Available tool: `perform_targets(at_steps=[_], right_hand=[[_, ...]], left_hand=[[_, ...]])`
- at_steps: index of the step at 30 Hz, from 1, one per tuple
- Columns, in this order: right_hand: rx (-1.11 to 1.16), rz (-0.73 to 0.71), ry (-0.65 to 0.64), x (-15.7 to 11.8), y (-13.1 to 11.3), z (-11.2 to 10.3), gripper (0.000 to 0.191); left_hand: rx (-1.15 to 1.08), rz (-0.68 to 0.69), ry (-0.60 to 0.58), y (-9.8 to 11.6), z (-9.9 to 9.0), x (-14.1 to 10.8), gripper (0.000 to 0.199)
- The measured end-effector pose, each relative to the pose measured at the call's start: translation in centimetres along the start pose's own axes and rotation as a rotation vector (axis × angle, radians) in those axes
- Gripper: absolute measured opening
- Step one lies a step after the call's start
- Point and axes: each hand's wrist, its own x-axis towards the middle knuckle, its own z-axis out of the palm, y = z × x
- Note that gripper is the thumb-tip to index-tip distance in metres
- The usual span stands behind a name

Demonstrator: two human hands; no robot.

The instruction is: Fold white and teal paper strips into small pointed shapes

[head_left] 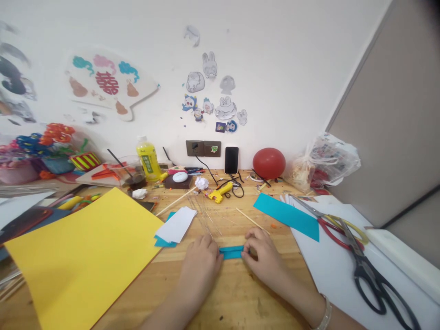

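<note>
And here, low at the centre of the desk (240, 298), a narrow blue paper strip (232, 252) is being held lengthwise from side to side. Its left end is gripped under the fingers and thumb of the left hand (202, 259); its right end is pinched by the right hand (264, 256), thumb and fingertips drawn together. Neither of the hands is free.

As for how far things have got: a lengthwise line is shown along the strip, so a fold seems to have been made or to be in the making, though whether it has been pressed flat cannot be told. No crease can be made out on the wider blue paper piece (287, 217), laid flat to the right, partly over the white sheets (323, 270). To the left, small white paper pieces (178, 224) are stacked over blue ones (165, 243), cut to size by the look of them. The large yellow sheet (85, 261) beside them appears uncut and unfolded.

Nothing is seen attached to the strip. The wooden stick (252, 220) just beyond the right hand is left untouched, as are the yellow glue gun (220, 193) farther back and the black-handled scissors (369, 271) on the right.
</note>
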Motion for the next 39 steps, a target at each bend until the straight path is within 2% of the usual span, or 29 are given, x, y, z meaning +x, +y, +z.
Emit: perform_targets(at_steps=[3,7,11,13,15,19,26,35,37,39], right_hand=[[0.002,0.002,0.002,-0.1,0.0,-0.1,0.014],[0.019,-0.089,-0.07,-0.2,-0.5,0.0,0.017],[0.001,-0.025,-0.134,-0.2,-1.4,-0.1,0.025],[-0.047,-0.079,-0.164,-0.2,-1.7,-0.4,0.024],[-0.103,-0.198,-0.189,-0.2,-1.7,-0.9,0.02],[-0.162,-0.334,-0.209,-0.3,-1.0,-2.3,0.025],[-0.17,-0.299,-0.303,-0.5,1.2,-3.7,0.037],[-0.184,-0.344,-0.271,-0.6,1.1,-4.1,0.038],[-0.174,-0.384,-0.267,-0.5,0.9,-4.0,0.037],[-0.163,-0.43,-0.265,-0.5,0.7,-3.9,0.035]], left_hand=[[0.005,-0.009,0.008,0.0,0.0,-0.1,0.018],[-0.04,-0.03,0.034,-0.3,0.1,-0.2,0.011],[-0.078,-0.044,0.042,-0.5,0.2,-0.2,0.008],[-0.08,-0.054,0.034,-0.6,0.1,-0.2,0.009],[-0.08,-0.066,0.024,-0.7,0.1,-0.2,0.009],[-0.084,-0.075,0.033,-0.9,0.1,-0.2,0.009],[-0.088,-0.076,0.036,-1.2,0.2,-0.1,0.009],[-0.14,-0.061,0.015,-2.4,-0.3,0.0,0.006],[-0.156,-0.042,0.051,-2.7,-0.4,-0.1,0.008],[-0.191,0.04,0.11,-2.7,-0.6,-0.2,0.017]])
